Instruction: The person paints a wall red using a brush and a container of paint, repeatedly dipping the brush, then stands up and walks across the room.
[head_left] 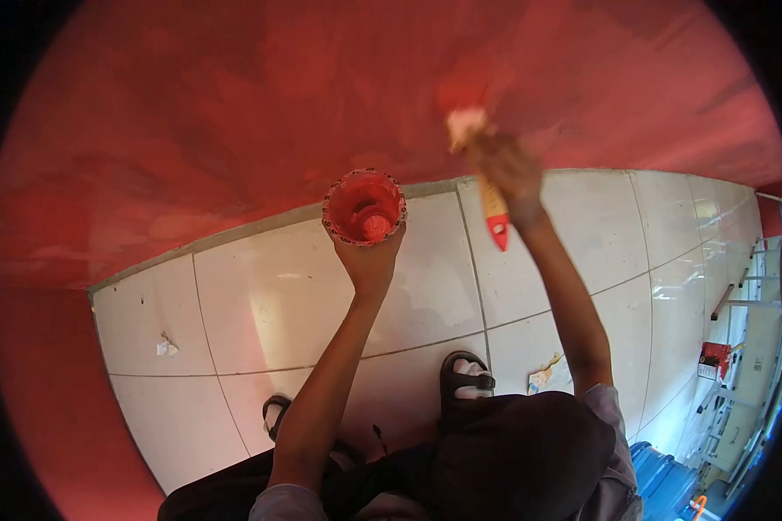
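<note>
Head view: your left hand (369, 260) is closed around the paint cup (364, 207), held out in front of you with red paint inside. Your right hand (513, 169) grips the brush (493, 204), bristles on the red wall (235, 104). The wall looks mostly coated. Coverage is streaky, with lighter patches at left and around the brush, so I judge only evening-out is left. The tiled floor (278, 304) is mostly clean.

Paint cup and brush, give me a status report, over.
Left hand shut on paint cup, cup upright, red paint inside. Right hand shut on brush, bristles at the red wall. Nothing between brush and wall.
</note>
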Action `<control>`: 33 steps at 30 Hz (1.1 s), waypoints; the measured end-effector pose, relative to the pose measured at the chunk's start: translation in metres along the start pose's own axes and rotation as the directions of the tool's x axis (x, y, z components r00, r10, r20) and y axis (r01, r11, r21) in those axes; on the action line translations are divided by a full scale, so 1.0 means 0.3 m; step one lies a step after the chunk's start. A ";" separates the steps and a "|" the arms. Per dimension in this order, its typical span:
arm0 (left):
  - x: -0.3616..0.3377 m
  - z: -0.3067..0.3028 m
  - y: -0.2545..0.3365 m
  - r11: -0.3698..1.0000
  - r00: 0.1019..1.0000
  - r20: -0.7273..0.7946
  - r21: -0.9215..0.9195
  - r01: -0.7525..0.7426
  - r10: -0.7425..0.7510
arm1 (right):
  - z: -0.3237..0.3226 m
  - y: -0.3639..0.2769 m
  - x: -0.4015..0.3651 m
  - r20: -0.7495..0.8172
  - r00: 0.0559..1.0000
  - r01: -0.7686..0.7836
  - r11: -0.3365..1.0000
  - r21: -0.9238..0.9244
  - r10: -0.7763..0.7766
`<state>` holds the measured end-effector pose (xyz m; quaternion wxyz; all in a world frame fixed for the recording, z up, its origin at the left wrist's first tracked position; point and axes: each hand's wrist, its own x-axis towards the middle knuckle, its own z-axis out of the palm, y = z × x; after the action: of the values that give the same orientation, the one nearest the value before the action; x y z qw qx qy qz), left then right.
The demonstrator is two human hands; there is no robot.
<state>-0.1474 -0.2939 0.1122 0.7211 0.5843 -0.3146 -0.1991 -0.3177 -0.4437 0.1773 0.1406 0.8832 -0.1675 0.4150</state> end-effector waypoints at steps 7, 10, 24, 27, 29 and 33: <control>-0.010 0.013 0.026 1.000 0.999 0.023 0.003 -0.028 0.028 | 0.022 -0.024 -0.131 0.282 0.954 -0.156 0.971 0.183 0.100; -0.018 0.023 0.018 0.997 0.998 0.029 0.036 -0.064 0.063 | -0.108 0.040 0.080 0.099 0.990 -0.116 0.982 0.148 0.102; -0.037 0.054 0.015 0.999 0.995 0.104 0.031 -0.007 0.003 | -0.021 0.076 -0.217 0.285 0.939 -0.242 0.959 0.146 0.193; -0.045 0.055 -0.034 0.999 0.989 0.142 0.021 0.037 -0.039 | -0.183 0.096 0.065 0.143 0.958 -0.262 0.962 0.074 0.250; -0.043 0.064 -0.054 0.998 0.987 0.145 0.033 0.059 -0.063 | -0.240 0.053 0.167 -0.156 0.972 -0.175 0.984 0.016 0.176; -0.036 0.091 -0.035 0.999 0.989 0.145 0.023 0.023 -0.026 | -0.124 0.075 -0.025 -0.134 0.980 -0.157 0.987 -0.044 0.150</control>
<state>-0.1731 -0.3091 0.1028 0.6876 0.5797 -0.3612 -0.2466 -0.3569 -0.4484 0.1969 0.1424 0.8346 -0.2368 0.4765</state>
